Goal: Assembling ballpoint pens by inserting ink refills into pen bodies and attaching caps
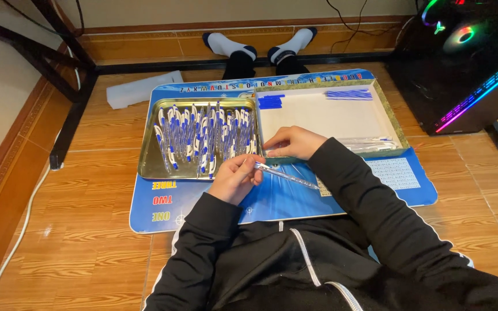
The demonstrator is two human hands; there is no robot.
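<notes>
A clear pen barrel (286,175) is held at its near end by the left hand (234,178), whose fingers (253,170) are closed around it; the barrel slants out over the blue mat (162,198) on the wooden floor (76,242). The right hand (292,142) is laid on the front rim of the white cardboard tray (324,118), fingers curled; whether anything is gripped there cannot be told. Just beside the left hand, a metal tray (151,167) is filled with blue-and-white pens (203,135). Blue caps (271,102) are gathered in the white tray's far corner.
</notes>
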